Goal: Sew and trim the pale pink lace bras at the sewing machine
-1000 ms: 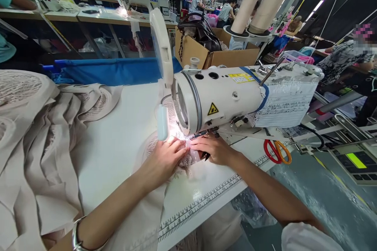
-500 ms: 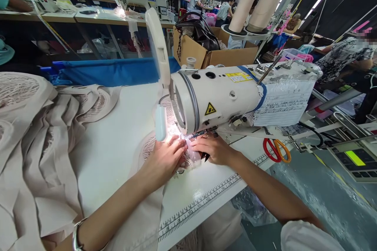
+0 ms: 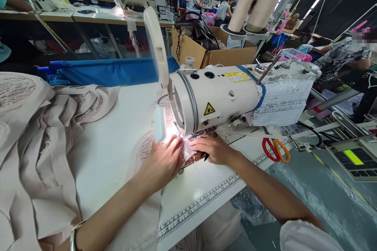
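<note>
My left hand point(image 3: 161, 162) lies on beige lace fabric point(image 3: 146, 145) just left of the needle area, its fingers stretched forward and pressing down. My right hand point(image 3: 215, 148) is on the other side, its fingertips closed on the edge of a pale lace piece point(image 3: 186, 150) beneath the machine head. A dark pointed tool tip point(image 3: 206, 157) shows under the right hand; how it is held is hidden. The white sewing machine point(image 3: 218, 98) stands over both hands, its lamp point(image 3: 159, 123) lighting the lace. The needle itself is hidden.
Beige lace-panelled pieces point(image 3: 44, 141) lie heaped at the left. Red-and-orange-handled scissors point(image 3: 275, 150) hang by the table's right edge, near a control panel point(image 3: 352, 159). A printed ruler point(image 3: 200, 202) runs along the front edge. Behind are a carton point(image 3: 193, 50) and thread cones point(image 3: 240, 11).
The lace between my hands has moved away from me, baring more of the brownish machine plate near the right fingers. My left hand has shifted slightly left; the right stays nearly in place.
</note>
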Motion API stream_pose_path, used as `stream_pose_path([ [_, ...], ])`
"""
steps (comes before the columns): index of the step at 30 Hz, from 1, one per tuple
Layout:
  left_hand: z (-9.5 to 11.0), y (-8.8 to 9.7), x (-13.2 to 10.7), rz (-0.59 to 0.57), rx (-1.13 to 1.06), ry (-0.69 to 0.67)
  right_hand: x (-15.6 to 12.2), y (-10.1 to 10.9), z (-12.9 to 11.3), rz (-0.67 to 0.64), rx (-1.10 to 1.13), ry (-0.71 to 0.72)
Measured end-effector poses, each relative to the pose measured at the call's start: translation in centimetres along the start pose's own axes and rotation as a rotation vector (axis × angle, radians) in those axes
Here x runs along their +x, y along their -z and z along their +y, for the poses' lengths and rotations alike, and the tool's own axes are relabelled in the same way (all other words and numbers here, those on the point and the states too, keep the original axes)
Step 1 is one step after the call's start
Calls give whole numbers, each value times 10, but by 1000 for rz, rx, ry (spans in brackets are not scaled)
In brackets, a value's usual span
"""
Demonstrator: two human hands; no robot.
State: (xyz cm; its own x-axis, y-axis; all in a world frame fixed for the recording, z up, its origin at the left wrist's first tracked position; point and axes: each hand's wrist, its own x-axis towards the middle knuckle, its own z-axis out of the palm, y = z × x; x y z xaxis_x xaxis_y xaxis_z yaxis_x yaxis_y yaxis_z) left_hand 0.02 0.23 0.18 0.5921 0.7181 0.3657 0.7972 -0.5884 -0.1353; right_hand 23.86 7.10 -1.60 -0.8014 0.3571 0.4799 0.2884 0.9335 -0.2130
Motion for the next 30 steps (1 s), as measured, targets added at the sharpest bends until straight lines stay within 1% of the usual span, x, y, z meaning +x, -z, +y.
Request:
stream_pose_path([
  [2, 1, 0, 0, 21, 11, -39, 1, 1, 0, 8, 1, 5],
  [4, 0, -1, 0, 25, -32, -113, 1, 1, 0, 11, 1, 11],
  [6, 0, -3, 0, -11, -98, -171, 1, 1, 0, 2, -4, 13],
  [7, -1, -4, 0, -35, -122, -177, 1, 2, -1, -3, -8, 12],
  [10, -1, -9, -2, -79, -152, -131, 2, 2, -2, -12, -15, 5],
  [13, -2, -12, -3, -49, -179, -56, 2, 3, -3, -2, -3, -7],
  [17, -5, -12, -2, -11, -230, 6, 1, 4, -2, -36, -9, -42],
  [22, -14, -14, -1, -78, -297, 49, 3, 7, -4, -42, -2, -45],
  [25, -19, -15, 1, -88, -312, 70, 4, 7, -5, -40, -14, -63],
  [30, -24, -11, 7, -128, -306, 113, 2, 5, -3, -26, -6, -79],
])
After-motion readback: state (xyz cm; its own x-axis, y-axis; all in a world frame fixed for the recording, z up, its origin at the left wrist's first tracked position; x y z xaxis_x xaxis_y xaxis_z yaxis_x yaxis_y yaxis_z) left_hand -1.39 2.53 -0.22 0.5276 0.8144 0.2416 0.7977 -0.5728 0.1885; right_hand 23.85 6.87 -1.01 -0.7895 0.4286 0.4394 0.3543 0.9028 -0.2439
